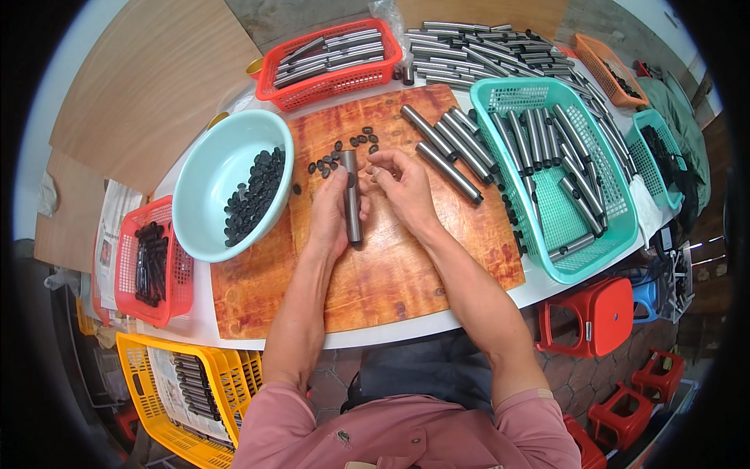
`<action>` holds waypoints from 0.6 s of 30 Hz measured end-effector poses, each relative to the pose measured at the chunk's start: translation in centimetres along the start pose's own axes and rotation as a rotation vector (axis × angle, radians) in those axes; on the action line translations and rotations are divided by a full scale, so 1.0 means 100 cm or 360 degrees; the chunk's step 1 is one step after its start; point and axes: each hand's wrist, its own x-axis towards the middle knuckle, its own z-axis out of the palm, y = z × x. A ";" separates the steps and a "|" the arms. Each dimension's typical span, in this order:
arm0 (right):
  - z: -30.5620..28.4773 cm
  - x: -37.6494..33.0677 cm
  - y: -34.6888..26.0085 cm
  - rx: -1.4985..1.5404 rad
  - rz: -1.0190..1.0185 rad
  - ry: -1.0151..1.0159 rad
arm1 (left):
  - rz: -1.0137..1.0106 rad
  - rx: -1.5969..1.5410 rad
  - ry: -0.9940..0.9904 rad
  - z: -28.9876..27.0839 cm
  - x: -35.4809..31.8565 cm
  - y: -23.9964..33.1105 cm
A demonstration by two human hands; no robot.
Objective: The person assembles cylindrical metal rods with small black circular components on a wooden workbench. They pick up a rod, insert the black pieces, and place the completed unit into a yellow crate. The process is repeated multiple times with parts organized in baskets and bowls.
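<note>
My left hand (329,211) is wrapped round a grey metal tube (354,215), which points away from me over the wooden board (391,285). Just right of the tube's upper part is my right hand (406,191), its thumb and fingertips pinched together. Whatever lies between those fingertips is too small to make out. Several small black oval caps (362,139) are scattered on the board around the tube's far end. To the right of my hands, several tubes with black ends (449,172) rest on the board, next to a green basket (558,262) holding more tubes.
A pale blue basin (191,191) of black caps stands at the left. Red baskets (332,95) sit behind and far left. Metal tubes (484,55) pile up at the back right. A yellow crate (148,414) and a red stool (609,316) are below the table edge.
</note>
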 end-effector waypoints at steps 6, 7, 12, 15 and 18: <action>-0.007 0.002 0.000 -0.0182 0.0046 -0.0030 | 0.0061 0.0296 0.0053 0.000 -0.001 -0.003; -0.006 0.002 0.001 -0.0105 0.0074 -0.0045 | 0.0045 0.0245 0.0034 0.000 -0.001 -0.004; -0.004 -0.002 -0.008 -0.0024 0.0159 -0.0095 | 0.0021 0.0035 -0.0010 0.005 -0.003 -0.002; -0.007 0.000 -0.005 -0.0180 0.0147 -0.0127 | 0.0057 0.0098 0.0067 0.009 0.000 -0.005; -0.006 0.001 -0.001 -0.0085 0.0197 -0.0132 | 0.0112 0.0264 0.0088 0.001 0.004 -0.010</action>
